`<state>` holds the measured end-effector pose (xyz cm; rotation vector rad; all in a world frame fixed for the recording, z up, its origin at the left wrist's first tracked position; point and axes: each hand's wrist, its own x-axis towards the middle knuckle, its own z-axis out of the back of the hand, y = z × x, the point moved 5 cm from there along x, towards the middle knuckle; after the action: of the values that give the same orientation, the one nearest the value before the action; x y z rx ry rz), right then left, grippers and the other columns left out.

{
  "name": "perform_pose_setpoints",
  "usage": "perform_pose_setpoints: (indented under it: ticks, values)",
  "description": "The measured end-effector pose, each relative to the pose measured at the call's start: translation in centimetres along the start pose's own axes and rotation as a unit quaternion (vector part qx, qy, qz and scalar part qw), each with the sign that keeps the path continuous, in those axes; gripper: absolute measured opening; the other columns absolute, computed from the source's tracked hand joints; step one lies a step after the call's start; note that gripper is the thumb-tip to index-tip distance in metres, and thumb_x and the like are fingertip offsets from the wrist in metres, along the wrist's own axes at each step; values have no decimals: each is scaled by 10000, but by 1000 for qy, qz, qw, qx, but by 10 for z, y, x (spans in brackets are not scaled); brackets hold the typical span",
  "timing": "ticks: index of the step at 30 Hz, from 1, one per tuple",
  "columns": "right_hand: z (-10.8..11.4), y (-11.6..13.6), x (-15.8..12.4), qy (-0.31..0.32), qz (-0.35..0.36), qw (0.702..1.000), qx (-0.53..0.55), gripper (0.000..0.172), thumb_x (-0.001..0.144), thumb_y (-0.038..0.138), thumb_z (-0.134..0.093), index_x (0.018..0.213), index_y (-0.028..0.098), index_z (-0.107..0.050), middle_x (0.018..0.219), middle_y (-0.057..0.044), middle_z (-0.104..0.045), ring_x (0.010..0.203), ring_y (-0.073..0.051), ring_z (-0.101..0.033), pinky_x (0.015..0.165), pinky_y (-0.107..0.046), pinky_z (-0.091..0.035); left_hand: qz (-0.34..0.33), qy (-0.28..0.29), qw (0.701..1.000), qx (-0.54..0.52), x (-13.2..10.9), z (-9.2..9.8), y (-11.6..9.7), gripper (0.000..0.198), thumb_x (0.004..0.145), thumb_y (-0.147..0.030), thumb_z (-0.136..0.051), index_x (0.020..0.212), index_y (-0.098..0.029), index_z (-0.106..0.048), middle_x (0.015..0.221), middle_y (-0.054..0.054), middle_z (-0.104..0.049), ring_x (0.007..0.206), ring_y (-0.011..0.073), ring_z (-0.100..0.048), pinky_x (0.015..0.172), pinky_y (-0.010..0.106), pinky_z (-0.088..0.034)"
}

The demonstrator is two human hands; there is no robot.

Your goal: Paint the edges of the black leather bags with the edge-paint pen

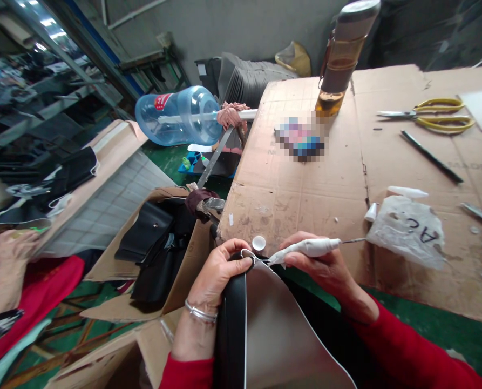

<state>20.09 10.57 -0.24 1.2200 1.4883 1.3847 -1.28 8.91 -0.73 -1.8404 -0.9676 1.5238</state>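
Even daylight, perhaps fisheye-warped edges

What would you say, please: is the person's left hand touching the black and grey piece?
Touching. The head view shows the left hand gripping the top edge of the black and grey piece, with the thumb pressed over its rim.

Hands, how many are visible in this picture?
3. The left hand grips the black material at bottom centre, the right hand holds a white tool beside it, and another person's hand is far left. More may be hidden.
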Motion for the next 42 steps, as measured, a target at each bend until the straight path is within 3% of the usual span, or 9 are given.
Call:
perform_pose_setpoints:
  ticks: [8, 18, 22, 25, 28, 31, 35, 42]
  values:
    - [0, -5, -1, 25, 7, 1000, -12, 205, 895, 389, -786, 929, 187, -791, 803, -46, -761, 673, -167, -696, 582, -237, -541, -13, 0, 1000, -3, 4, 2, 7, 395, 584, -268, -958, 855, -153, -694, 797, 4, -710, 669, 102, -605, 642, 188, -455]
    - [-1, 0, 2, 18, 33, 997, -61, 247, 901, 434, -768, 913, 188, -770, 788, -40, -750, 664, -172, -686, 594, -250, -538, -41, -51, 997, 47, -7, -12, 3, 267, 623, -238, -888, 793, -156, -699, 819, 13, -728, 695, 126, -619, 647, 205, -454]
    - [-8, 10, 1, 85, 84, 988, -97, 269, 926, 463, -742, 958, 197, -772, 794, -41, -749, 661, -168, -671, 608, -260, -527, -41, -65, 997, 27, -7, -10, 6, 266, 611, -216, -874, 792, -161, -686, 861, 25, -746, 710, 134, -629, 655, 214, -465]
    - [-10, 17, -3, 96, 139, 976, -136, 294, 926, 495, -735, 944, 205, -779, 765, -44, -740, 636, -178, -658, 622, -289, -529, -40, -81, 996, 3, -8, -7, 7, 285, 585, -194, -864, 794, -164, -673, 856, 25, -748, 674, 131, -623, 643, 225, -473]
    - [-4, 12, -7, 49, 135, 981, -128, 228, 928, 447, -743, 956, 225, -785, 828, -57, -769, 681, -201, -697, 641, -304, -556, -44, -88, 995, -12, -9, -7, 8, 281, 579, -178, -846, 791, -162, -662, 831, 18, -740, 642, 116, -605, 618, 217, -463]
    - [5, 2, -11, -41, 105, 992, -64, 195, 948, 388, -728, 1089, 257, -760, 917, -58, -788, 751, -215, -736, 648, -301, -586, -54, -92, 994, -28, -12, -7, 10, 285, 580, -159, -827, 789, -164, -634, 797, 10, -728, 620, 104, -584, 599, 207, -446]
    - [10, -6, -13, -134, 107, 985, -4, 279, 992, 389, -658, 1249, 281, -670, 925, -56, -797, 604, -169, -676, 533, -280, -540, -86, -101, 990, -44, -14, -7, 15, 294, 580, -138, -801, 791, -175, -601, 773, 5, -719, 614, 106, -565, 604, 215, -438]
    - [13, 2, -17, -249, 28, 967, -49, 317, 877, 505, -762, 1124, 310, -729, 913, -181, -771, 574, -252, -667, 459, -405, -469, -174, -93, 976, 97, -10, -5, 22, 266, 566, -125, -824, 769, -185, -662, 824, 39, -732, 772, 185, -637, 711, 267, -478]
